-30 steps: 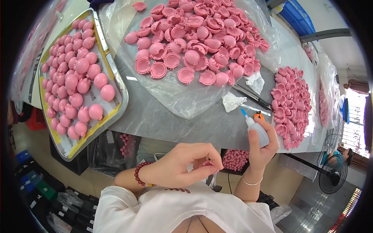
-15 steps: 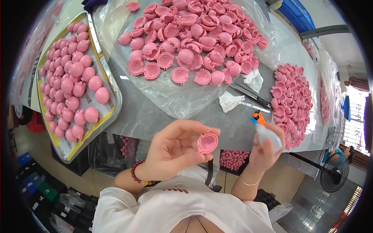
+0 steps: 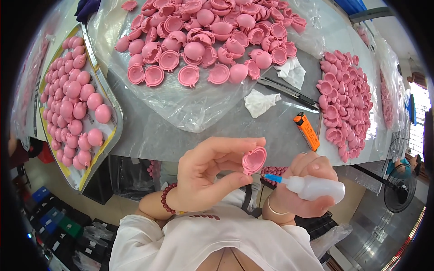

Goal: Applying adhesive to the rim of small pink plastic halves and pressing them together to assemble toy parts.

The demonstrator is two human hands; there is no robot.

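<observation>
Between the thumb and fingers of my left hand [image 3: 210,174] is a round pink plastic half shell [image 3: 254,160], its hollow side showing. My right hand [image 3: 312,174] is wrapped round a white squeeze bottle [image 3: 322,188] lying nearly level. The bottle's blue needle tip [image 3: 273,178] points left toward the shell, a short gap apart from it. Just beyond my right hand an orange lighter [image 3: 307,131] lies on the grey table [image 3: 149,137].
Many pink shells [image 3: 194,51] are heaped on a plastic sheet [image 3: 181,110]. A second pile [image 3: 343,104] sits at the right. At the left, a tray [image 3: 118,121] carries closed pink balls [image 3: 103,114]. A black utility knife [image 3: 288,93] and crumpled white tissue [image 3: 261,103] lie mid-table.
My right hand has swung the bottle from upright to nearly level, with its tip now toward the shell. My left hand has turned the shell slightly. The whole view has shifted a little.
</observation>
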